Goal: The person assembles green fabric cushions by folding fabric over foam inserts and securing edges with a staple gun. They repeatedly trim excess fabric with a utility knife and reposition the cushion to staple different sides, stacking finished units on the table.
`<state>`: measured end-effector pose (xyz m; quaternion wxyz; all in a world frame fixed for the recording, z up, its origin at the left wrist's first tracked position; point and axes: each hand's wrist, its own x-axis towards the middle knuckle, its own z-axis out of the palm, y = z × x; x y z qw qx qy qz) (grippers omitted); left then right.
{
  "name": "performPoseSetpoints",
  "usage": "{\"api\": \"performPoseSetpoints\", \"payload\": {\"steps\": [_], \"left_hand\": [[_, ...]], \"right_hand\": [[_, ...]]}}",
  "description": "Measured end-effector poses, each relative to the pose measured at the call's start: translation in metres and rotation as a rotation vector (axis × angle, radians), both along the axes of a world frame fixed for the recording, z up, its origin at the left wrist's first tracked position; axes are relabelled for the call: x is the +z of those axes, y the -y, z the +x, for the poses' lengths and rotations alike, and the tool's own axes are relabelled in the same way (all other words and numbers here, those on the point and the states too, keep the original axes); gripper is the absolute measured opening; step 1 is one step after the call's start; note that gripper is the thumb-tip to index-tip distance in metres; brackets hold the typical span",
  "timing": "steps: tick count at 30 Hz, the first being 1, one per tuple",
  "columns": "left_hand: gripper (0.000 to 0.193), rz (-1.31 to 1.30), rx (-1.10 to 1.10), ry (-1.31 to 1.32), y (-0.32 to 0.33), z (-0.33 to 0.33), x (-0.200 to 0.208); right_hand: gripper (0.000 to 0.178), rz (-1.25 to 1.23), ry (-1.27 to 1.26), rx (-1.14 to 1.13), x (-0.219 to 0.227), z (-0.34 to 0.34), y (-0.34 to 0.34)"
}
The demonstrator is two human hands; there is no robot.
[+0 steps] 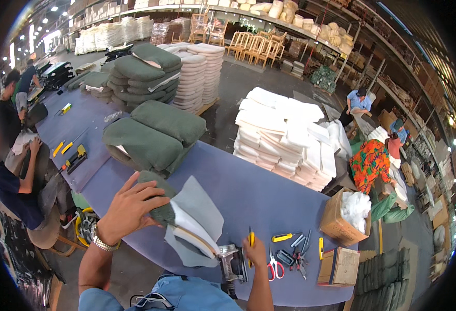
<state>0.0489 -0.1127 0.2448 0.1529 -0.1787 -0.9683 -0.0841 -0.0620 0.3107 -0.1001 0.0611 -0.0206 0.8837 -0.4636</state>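
Blue-grey cloth covers the long tabletop (238,192), and everything below is placed from it. At its near edge the right hand (256,251) has its grip wrapped round the handle of a metal staple gun (231,263), whose nose points at the open end of a green seat cushion (186,217). That cushion lies on the near part of the tabletop, its grey cover flap turned back so the pale foam edge shows. The left hand (129,207), a watch on its wrist, presses flat on the green end of the cushion with fingers spread, holding nothing.

Just right of the staple gun, still along the near edge, lie red-handled scissors (275,268), a yellow utility knife (282,237) and a small cluster of pliers (298,254). A cardboard box (337,225) of white stuffing sits at the tabletop's right end.

Farther along the middle of the tabletop, two more green cushions (152,137) are stacked. Beyond its far edge stands a tall stack of white foam slabs (285,137). At the left side a seated person (10,181) works.
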Motion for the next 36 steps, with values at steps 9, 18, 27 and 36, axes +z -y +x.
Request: {"api": "performPoseSetpoints", "payload": {"steps": [9, 18, 27, 36], "left_hand": [[0.075, 0.096, 0.221, -0.043, 0.028, 0.03, -0.035], [0.068, 0.481, 0.422, -0.237, 0.028, 0.085, -0.116], [0.058, 1.034, 0.609, -0.263, 0.004, 0.126, -0.196], [0.05, 1.035, 0.48, -0.037, -0.066, 0.055, -0.286]], "right_hand": [[0.052, 0.381, -0.22, -0.085, -0.061, -0.006, -0.048], [0.052, -0.941, 0.57, -0.088, 0.0, -0.042, 0.135], [0.046, -0.566, 0.193, -0.05, 0.076, -0.103, 0.143], [0.048, -0.062, -0.245, -0.208, 0.053, -0.172, 0.047]]}}
